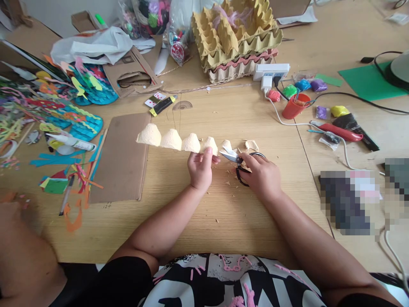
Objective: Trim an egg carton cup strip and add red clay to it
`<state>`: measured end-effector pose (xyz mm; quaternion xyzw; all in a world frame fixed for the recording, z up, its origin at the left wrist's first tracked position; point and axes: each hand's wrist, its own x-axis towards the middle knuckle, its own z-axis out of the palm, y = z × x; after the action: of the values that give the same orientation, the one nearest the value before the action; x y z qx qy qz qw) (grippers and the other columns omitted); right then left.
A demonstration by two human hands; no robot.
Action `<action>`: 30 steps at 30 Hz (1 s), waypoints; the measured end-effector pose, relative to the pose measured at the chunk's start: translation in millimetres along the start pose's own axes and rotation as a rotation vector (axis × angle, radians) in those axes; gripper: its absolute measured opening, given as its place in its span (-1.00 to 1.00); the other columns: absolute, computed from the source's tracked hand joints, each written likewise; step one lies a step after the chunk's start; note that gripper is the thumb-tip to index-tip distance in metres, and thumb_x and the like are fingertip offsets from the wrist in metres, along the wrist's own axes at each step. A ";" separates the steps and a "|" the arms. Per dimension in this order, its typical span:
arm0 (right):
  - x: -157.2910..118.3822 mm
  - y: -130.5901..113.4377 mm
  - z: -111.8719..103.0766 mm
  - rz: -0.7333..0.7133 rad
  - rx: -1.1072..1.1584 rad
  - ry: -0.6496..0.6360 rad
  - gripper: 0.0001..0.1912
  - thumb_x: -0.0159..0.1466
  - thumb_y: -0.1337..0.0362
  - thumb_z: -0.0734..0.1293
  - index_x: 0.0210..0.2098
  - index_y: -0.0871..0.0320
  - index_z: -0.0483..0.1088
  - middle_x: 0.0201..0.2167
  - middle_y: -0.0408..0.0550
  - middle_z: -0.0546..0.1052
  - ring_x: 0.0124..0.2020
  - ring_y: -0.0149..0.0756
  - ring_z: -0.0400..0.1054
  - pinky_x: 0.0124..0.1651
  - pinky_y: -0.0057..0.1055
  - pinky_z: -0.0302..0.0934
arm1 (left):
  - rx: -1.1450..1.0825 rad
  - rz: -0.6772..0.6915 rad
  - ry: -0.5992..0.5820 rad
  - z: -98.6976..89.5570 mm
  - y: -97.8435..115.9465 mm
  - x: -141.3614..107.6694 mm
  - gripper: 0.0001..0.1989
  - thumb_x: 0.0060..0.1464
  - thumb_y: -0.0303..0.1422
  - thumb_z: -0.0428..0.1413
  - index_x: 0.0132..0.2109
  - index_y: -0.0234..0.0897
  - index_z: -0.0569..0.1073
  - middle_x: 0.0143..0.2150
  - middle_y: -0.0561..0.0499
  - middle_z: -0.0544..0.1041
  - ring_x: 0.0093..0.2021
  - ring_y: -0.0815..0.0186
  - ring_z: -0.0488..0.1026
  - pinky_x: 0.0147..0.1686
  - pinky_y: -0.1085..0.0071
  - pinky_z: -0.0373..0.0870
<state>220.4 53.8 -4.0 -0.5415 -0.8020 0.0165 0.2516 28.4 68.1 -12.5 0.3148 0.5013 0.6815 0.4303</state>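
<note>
A pale yellow strip of egg carton (171,139) with several cups stretches leftward from my hands, its cups pointing away from me. My left hand (201,169) pinches its near edge close to the right end. In my right hand (263,177) are black-handled scissors (242,175), the fingers wrapped round the handles. Their blades point left and lie at the last cup on the strip's right end, parted slightly. A small cut carton piece (252,146) rests on the table just beyond the scissors, and little scraps are scattered below the blades.
Brown cardboard (121,157) lies left of centre, beside craft pieces and a glue bottle (72,142). Stacked egg trays (236,42) stand at the back. A power strip (271,70), red cup (295,106), cable and red cutter (340,131) are on the right. Another person's arm (27,251) is at left.
</note>
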 end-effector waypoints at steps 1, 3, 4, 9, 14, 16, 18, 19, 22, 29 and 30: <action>0.0 0.0 -0.1 -0.003 -0.004 0.000 -0.64 0.43 0.09 0.41 0.13 0.09 0.59 -0.31 0.02 0.68 -0.24 -0.10 0.52 -0.24 -0.30 0.16 | 0.002 -0.001 0.001 -0.2 0.3 0.0 -0.55 0.04 0.04 0.39 -0.26 -0.25 0.51 -0.53 0.09 0.56 -0.53 0.37 0.55 -0.44 0.46 0.43; -0.1 -0.1 -0.2 -0.010 -0.009 0.000 -0.64 0.43 0.10 0.41 0.14 0.09 0.59 -0.30 0.02 0.69 -0.23 -0.10 0.52 -0.24 -0.29 0.16 | 0.004 0.001 0.002 -0.5 0.8 0.0 -0.55 0.04 0.04 0.39 -0.26 -0.25 0.51 -0.53 0.10 0.55 -0.54 0.38 0.54 -0.45 0.45 0.42; -0.2 -0.1 -0.2 -0.012 -0.011 0.000 -0.64 0.43 0.10 0.40 0.14 0.09 0.59 -0.29 0.02 0.69 -0.23 -0.10 0.52 -0.24 -0.29 0.16 | 0.005 0.002 0.004 -0.5 1.0 0.1 -0.56 0.04 0.03 0.39 -0.26 -0.25 0.51 -0.53 0.10 0.54 -0.55 0.38 0.53 -0.45 0.45 0.42; -0.2 -0.8 -1.5 -0.020 -0.029 -0.004 -0.67 0.44 0.11 0.40 0.12 0.08 0.59 -0.30 0.02 0.68 -0.24 -0.11 0.51 -0.25 -0.29 0.13 | 0.008 0.006 0.025 -0.1 0.4 0.9 -0.58 0.06 0.01 0.38 -0.29 -0.23 0.47 -0.52 0.12 0.53 -0.56 0.41 0.50 -0.46 0.46 0.40; 0.5 -2.4 -2.9 -0.049 -0.079 0.013 -0.69 0.47 0.09 0.38 0.08 0.09 0.61 -0.36 0.00 0.66 -0.27 -0.13 0.51 -0.27 -0.28 0.11 | -0.023 0.001 0.029 -0.2 -0.5 1.4 -0.60 0.06 -0.03 0.39 -0.28 -0.24 0.48 -0.51 0.13 0.53 -0.56 0.42 0.50 -0.45 0.47 0.41; 0.8 -2.8 -2.9 -0.044 -0.082 0.003 -0.68 0.47 0.07 0.37 0.06 0.09 0.62 -0.36 0.00 0.67 -0.28 -0.13 0.51 -0.26 -0.29 0.11 | -0.028 -0.005 0.033 0.0 -0.5 1.4 -0.60 0.06 -0.03 0.39 -0.27 -0.24 0.49 -0.50 0.13 0.54 -0.55 0.42 0.51 -0.45 0.47 0.42; 1.0 -2.7 -2.7 -0.035 -0.071 -0.020 -0.68 0.47 0.06 0.37 0.07 0.08 0.61 -0.34 0.00 0.67 -0.27 -0.13 0.51 -0.26 -0.29 0.11 | -0.024 -0.009 0.039 0.3 -0.4 1.5 -0.60 0.06 -0.02 0.38 -0.27 -0.24 0.49 -0.51 0.13 0.54 -0.56 0.41 0.51 -0.45 0.46 0.41; 1.0 -2.5 -2.4 -0.032 -0.062 -0.028 -0.68 0.47 0.06 0.37 0.07 0.09 0.61 -0.34 0.00 0.67 -0.27 -0.13 0.51 -0.26 -0.29 0.11 | -0.020 -0.011 0.041 0.5 -0.3 1.6 -0.60 0.06 -0.02 0.38 -0.27 -0.24 0.49 -0.51 0.13 0.54 -0.56 0.41 0.50 -0.46 0.46 0.41; 0.7 -1.5 -1.4 -0.032 -0.048 -0.023 -0.67 0.47 0.06 0.38 0.06 0.10 0.62 -0.34 0.01 0.67 -0.28 -0.13 0.51 -0.27 -0.29 0.11 | -0.018 -0.012 0.042 1.0 0.3 2.0 -0.61 0.06 -0.03 0.38 -0.29 -0.25 0.48 -0.54 0.13 0.53 -0.57 0.41 0.50 -0.47 0.47 0.40; -0.1 -1.6 -1.7 0.013 -0.028 -0.054 -0.68 0.45 0.08 0.40 0.08 0.08 0.62 -0.29 -0.01 0.70 -0.31 -0.17 0.52 -0.30 -0.31 0.11 | -0.022 -0.032 0.038 1.1 0.7 2.3 -0.63 0.06 -0.07 0.37 -0.30 -0.26 0.47 -0.54 0.13 0.53 -0.57 0.41 0.49 -0.48 0.48 0.39; -0.2 -1.7 -1.9 0.031 -0.021 -0.066 -0.68 0.44 0.08 0.40 0.08 0.07 0.62 -0.28 0.00 0.71 -0.32 -0.18 0.51 -0.31 -0.32 0.10 | -0.025 -0.036 0.036 1.1 0.5 2.4 -0.64 0.06 -0.08 0.37 -0.30 -0.26 0.47 -0.54 0.13 0.53 -0.57 0.41 0.49 -0.48 0.48 0.38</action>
<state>219.8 52.4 -1.9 -0.5554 -0.8016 0.0299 0.2191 28.2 70.7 -11.7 0.2877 0.5059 0.6856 0.4373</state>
